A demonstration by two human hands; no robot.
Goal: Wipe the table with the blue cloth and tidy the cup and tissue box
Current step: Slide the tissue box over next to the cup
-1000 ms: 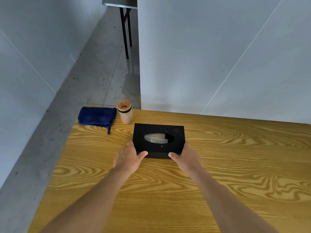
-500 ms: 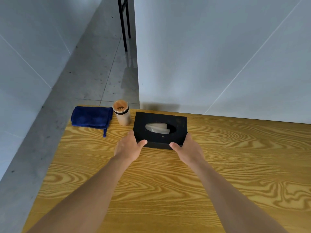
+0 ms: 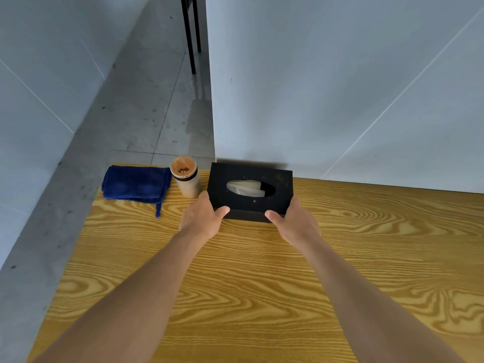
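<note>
A black tissue box (image 3: 251, 179) with white tissue in its oval slot sits at the far edge of the wooden table (image 3: 248, 271), its back against the grey wall. My left hand (image 3: 201, 218) grips its near-left corner and my right hand (image 3: 296, 224) grips its near-right corner, thumbs on the front face. Just left of the box stands a tan cup (image 3: 185, 176) with a dark band, upright. A folded blue cloth (image 3: 136, 184) lies at the far-left corner, left of the cup.
A grey wall panel (image 3: 340, 87) rises right behind the table's far edge. Left of the table the concrete floor (image 3: 117, 127) drops away, with black furniture legs (image 3: 191, 35) further back.
Both hands have pushed the tissue box away from me, from mid-table to the far edge against the wall, beside the cup. Cup and cloth have not moved.
</note>
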